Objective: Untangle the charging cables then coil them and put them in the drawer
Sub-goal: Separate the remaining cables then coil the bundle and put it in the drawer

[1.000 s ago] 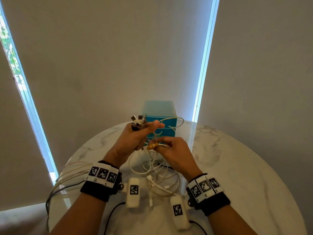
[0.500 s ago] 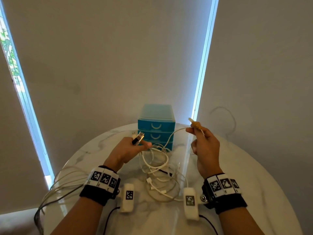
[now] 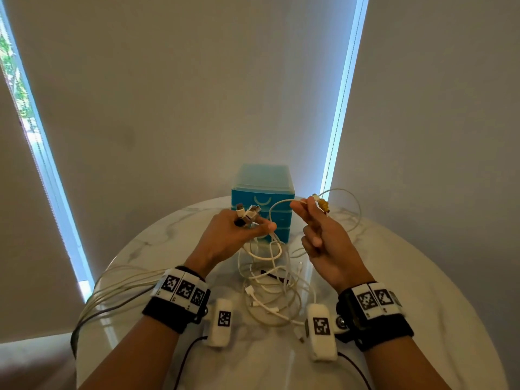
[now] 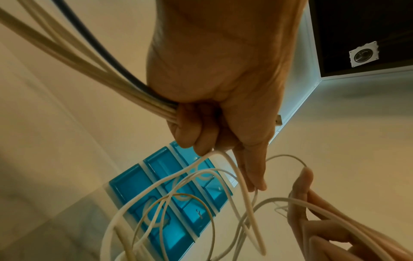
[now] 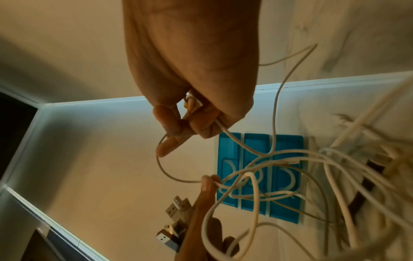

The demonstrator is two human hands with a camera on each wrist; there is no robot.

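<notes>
A tangle of white charging cables lies on the round marble table between my wrists. My left hand grips a bundle of cable ends, their USB plugs sticking up above the fist; the cables trail back over the table's left edge. My right hand pinches one thin white cable near its yellow-wrapped end, held up to the right of the drawers. The blue three-drawer unit stands behind both hands with its drawers closed.
Wall and blinds rise close behind the table. Bundled cables loop off the table's left rim. Two white tagged camera modules hang under my wrists over the near table.
My right hand pulled the yellow-tipped cable out of the tangle, up and to the right, then came slightly back toward the drawers. The left hand dropped a little, still holding the plugs.
</notes>
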